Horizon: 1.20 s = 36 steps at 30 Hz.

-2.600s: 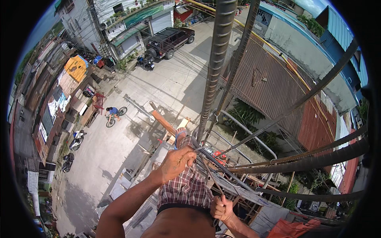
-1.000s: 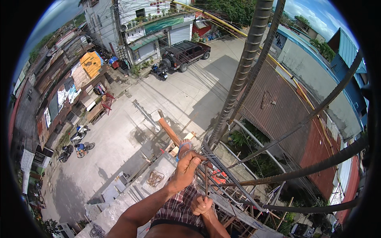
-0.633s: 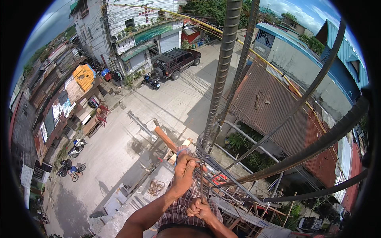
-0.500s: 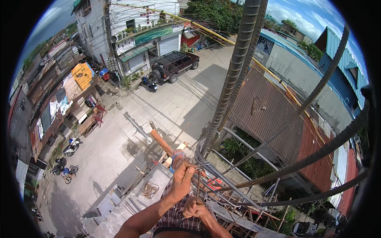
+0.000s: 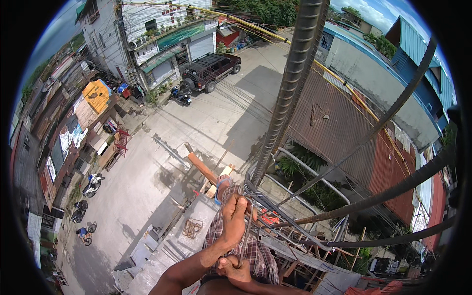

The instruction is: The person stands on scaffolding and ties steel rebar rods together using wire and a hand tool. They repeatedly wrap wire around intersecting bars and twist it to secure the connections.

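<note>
My left hand [image 5: 234, 219] is closed, thumb uppermost, beside the bent steel stirrups [image 5: 253, 189] at the foot of the upright ribbed rebar [image 5: 293, 81]. What its fingers hold is hidden. Lower and nearer to me, my right hand [image 5: 236, 270] is closed too, its thumb folded over the fingers. I cannot make out anything in it. Plaid shorts [image 5: 260, 253] and a sandalled foot [image 5: 223, 188] of mine show beneath the hands.
Curved rebars [image 5: 373, 201] sweep in from the right. A bundle of bent wire [image 5: 192, 228] lies on the slab [image 5: 179, 241]. A wooden plank [image 5: 202, 167] juts out past my foot. Far below runs a street [image 5: 147, 162] with a dark parked car [image 5: 212, 71].
My right hand has come down and left, nearer my body, away from the thin dark rod it gripped. My left hand has turned and shifted slightly. The whole view has tilted slightly.
</note>
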Available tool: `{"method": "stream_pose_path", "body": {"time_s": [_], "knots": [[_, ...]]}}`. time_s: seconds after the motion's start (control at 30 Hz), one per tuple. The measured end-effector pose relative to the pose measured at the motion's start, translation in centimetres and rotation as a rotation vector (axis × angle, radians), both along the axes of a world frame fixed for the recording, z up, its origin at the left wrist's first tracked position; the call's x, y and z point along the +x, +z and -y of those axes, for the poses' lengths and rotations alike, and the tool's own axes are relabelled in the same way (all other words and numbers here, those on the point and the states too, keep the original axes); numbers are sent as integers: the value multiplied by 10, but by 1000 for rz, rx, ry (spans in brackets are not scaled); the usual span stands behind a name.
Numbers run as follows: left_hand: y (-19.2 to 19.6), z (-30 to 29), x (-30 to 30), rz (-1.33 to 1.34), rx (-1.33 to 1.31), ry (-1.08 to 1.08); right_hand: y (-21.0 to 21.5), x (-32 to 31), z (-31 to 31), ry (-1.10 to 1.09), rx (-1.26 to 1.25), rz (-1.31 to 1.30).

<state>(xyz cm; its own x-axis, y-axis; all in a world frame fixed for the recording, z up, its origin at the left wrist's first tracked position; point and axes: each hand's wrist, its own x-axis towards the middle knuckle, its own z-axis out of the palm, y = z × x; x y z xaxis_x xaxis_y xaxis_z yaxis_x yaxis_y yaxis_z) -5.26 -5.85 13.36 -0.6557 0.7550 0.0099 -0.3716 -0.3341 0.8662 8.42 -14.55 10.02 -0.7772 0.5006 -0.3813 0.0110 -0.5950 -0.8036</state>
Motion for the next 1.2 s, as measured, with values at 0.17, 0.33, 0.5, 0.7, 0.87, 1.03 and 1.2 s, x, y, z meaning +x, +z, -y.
{"method": "stream_pose_path", "body": {"time_s": [0.17, 0.33, 0.5, 0.7, 0.87, 1.03, 1.2], "knots": [[-6, -55, -20, -84, -100, -25, -2, -15, -50, 93, 294, 107], [18, -75, -34, -182, -275, -114, 30, -23, -91, 439, 272, 3], [28, -82, -45, -116, -258, -310, 41, -33, -138, 777, 200, -394], [40, -47, -49, -341, -384, -447, 59, -38, -110, 727, 253, -427], [63, -41, -63, -447, -522, -566, 81, -62, -92, 670, 177, -337], [77, -44, -68, -425, -594, -652, 80, -74, -78, 474, 343, -427], [70, -46, -90, -244, -534, -826, 78, -103, -56, 339, 398, -110]]}}
